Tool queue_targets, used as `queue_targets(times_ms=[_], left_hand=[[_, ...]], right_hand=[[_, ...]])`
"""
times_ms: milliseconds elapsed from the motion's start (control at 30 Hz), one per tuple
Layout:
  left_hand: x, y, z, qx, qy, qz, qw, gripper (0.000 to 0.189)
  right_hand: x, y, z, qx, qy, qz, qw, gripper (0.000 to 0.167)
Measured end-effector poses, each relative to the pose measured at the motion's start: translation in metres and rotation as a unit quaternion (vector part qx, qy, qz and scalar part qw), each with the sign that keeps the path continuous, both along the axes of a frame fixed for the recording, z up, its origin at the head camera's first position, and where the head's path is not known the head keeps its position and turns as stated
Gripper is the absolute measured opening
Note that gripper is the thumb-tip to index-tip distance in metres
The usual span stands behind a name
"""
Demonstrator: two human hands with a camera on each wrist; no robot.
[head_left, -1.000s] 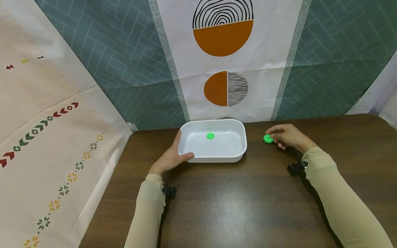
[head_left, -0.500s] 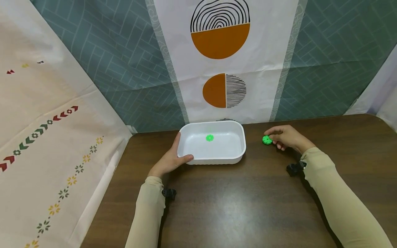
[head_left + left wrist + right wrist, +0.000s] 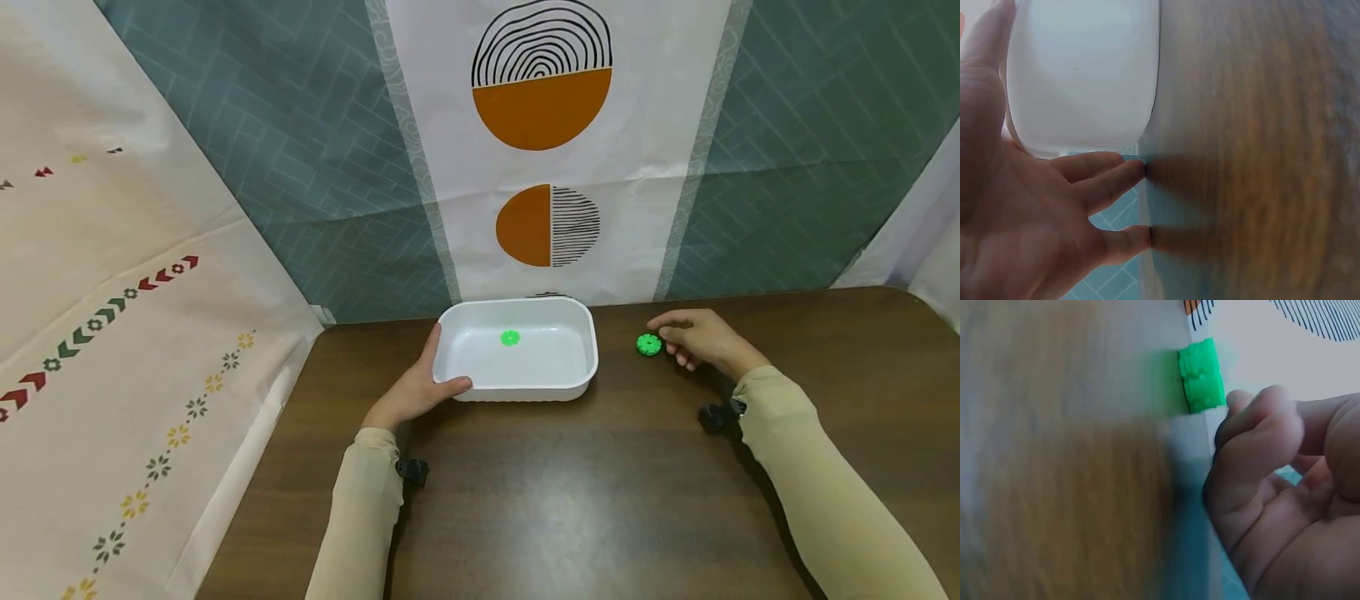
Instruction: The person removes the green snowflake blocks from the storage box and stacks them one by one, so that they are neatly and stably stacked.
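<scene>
A white rectangular tray (image 3: 525,392) sits near the back of the table, with a flat green flower-shaped disc (image 3: 510,337) inside it. My left hand (image 3: 411,390) holds the tray's left end, its thumb over the front rim and fingers along the side. In the left wrist view, the fingertips (image 3: 1138,169) reach down to the tabletop beside the tray. To the right of the tray lies a thick green notched piece (image 3: 648,344), which from the side (image 3: 1202,375) looks like stacked discs. Beside it my right hand (image 3: 705,340) hovers with loosely bent fingers, holding nothing.
The brown wooden table (image 3: 555,500) meets a patterned cloth backdrop (image 3: 337,208) right behind the tray. A white embroidered cloth (image 3: 150,375) hangs along the left side. Each sleeve carries a small black wrist camera (image 3: 718,417).
My right thumb and fingers have let go of the green piece and drawn slightly right, leaving it on the table. My left hand keeps its hold on the tray.
</scene>
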State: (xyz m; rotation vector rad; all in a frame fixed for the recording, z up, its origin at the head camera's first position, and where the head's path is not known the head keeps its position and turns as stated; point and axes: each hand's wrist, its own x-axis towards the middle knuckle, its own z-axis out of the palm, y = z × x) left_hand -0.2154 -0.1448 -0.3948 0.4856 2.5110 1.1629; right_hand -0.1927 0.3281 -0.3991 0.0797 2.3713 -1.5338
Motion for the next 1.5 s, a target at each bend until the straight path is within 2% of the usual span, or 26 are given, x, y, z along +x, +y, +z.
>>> queue_targets(times_ms=[200,467,567,700,867,967,1100,1267,1500], left_hand=[[-0.002,0.002,0.0,0.0,-0.002,0.003,1.0,0.121],[-0.003,0.004,0.004,-0.023,0.011,0.005,0.9997,0.12],[-0.004,0.004,0.005,-0.039,0.019,0.009,0.999,0.121],[-0.003,0.004,0.007,-0.042,0.035,0.014,0.9984,0.12],[-0.002,0.009,0.012,-0.055,0.069,0.012,0.996,0.12],[-0.003,0.01,0.012,-0.077,0.086,0.006,0.9933,0.12],[-0.003,0.009,0.01,-0.093,0.088,0.011,0.9917,0.119],[-0.003,0.007,0.009,-0.091,0.08,0.01,0.9925,0.12],[-0.005,0.006,0.007,-0.08,0.065,-0.003,0.9946,0.129]], right_hand=[[0.003,0.003,0.007,-0.004,0.025,-0.015,0.9996,0.038],[0.003,-0.009,0.034,-0.014,0.076,-0.026,0.9967,0.035],[0.004,-0.015,0.044,-0.02,0.083,-0.032,0.9959,0.033],[0.003,-0.024,0.056,-0.023,0.087,-0.035,0.9954,0.033],[-0.002,-0.04,0.072,-0.012,0.115,-0.034,0.9927,0.031],[-0.005,-0.051,0.082,-0.007,0.126,-0.025,0.9917,0.03],[-0.008,-0.066,0.094,-0.001,0.131,-0.005,0.9914,0.032],[-0.016,-0.085,0.103,0.006,0.133,0.015,0.991,0.03],[-0.029,-0.114,0.113,0.024,0.163,0.058,0.9846,0.024]])
